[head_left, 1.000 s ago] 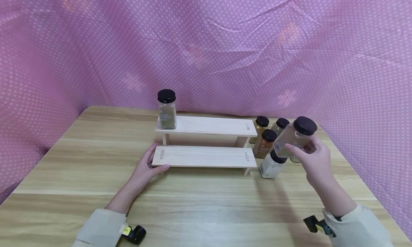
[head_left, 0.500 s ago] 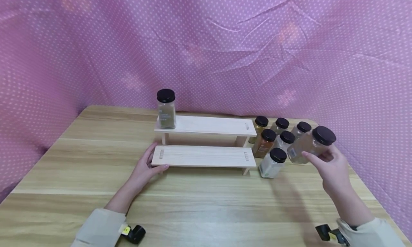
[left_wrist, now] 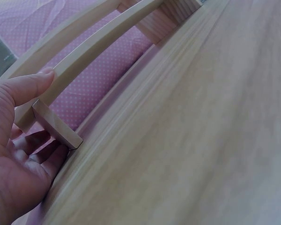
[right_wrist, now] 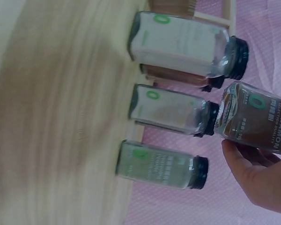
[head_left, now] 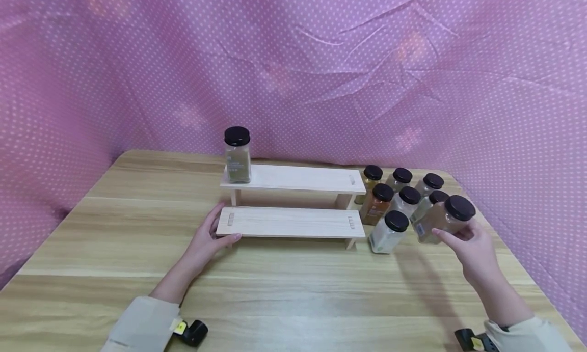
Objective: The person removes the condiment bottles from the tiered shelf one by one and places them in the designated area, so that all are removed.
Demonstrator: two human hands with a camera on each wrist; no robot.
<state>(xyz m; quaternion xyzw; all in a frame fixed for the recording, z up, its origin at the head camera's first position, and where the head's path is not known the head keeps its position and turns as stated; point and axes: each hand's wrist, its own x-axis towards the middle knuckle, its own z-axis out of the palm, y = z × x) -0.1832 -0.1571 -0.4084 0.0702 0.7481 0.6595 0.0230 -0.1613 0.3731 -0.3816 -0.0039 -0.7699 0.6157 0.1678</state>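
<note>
My left hand (head_left: 204,242) grips the left end of the lower board (head_left: 290,222) of a two-step wooden spice rack. In the left wrist view its thumb lies on the board's edge and the fingers bend in by the short leg (left_wrist: 57,124). At the right, my right hand (head_left: 477,250) holds a square spice jar (head_left: 436,222) with a black lid, tilted and raised above the table. Brown powder and the word "cinnamon" show on this jar (right_wrist: 255,117) in the right wrist view. A jar of greenish powder (head_left: 238,164) stands on the upper board (head_left: 302,178), at its left end.
Several black-lidded spice jars stand close together right of the rack, among them a white-powder jar (head_left: 384,240) in front and an orange-brown jar (head_left: 376,209). A green-powder jar (right_wrist: 154,164) stands in this group. Pink dotted cloth (head_left: 293,77) hangs behind the wooden table (head_left: 293,296).
My right hand has carried the cinnamon jar rightward, away from over the group, then slightly lower, uncovering jars behind it. The left hand and the rack have stayed in place.
</note>
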